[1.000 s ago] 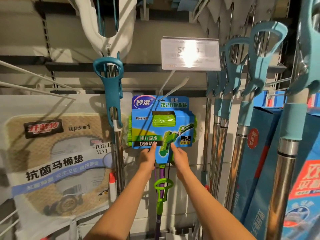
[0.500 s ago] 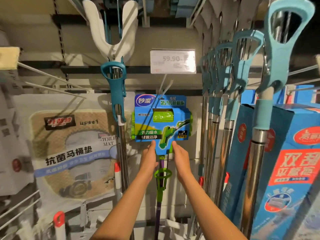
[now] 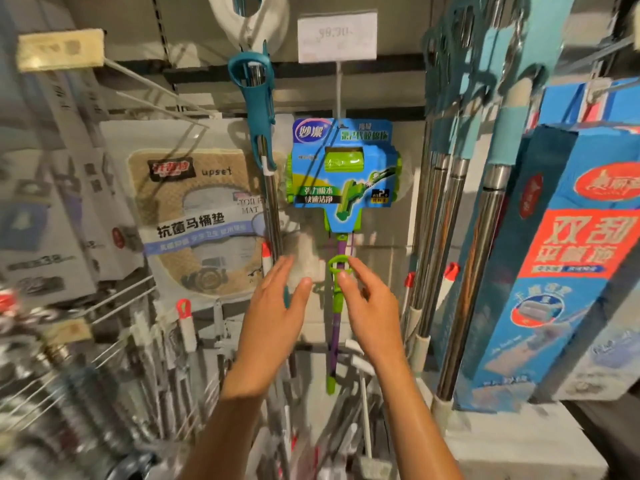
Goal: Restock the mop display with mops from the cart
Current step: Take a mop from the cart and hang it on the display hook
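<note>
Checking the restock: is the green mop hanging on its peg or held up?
Hanging. The green mop hangs from the peg; both hands, left hand and right hand, are open below it.

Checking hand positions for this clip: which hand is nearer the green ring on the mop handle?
Right. The right hand has its fingertips at the green ring, seemingly touching. The left hand hovers apart, to the ring's left.

green-purple mop (image 3: 341, 174), apparently hanging, boxed head up
</note>
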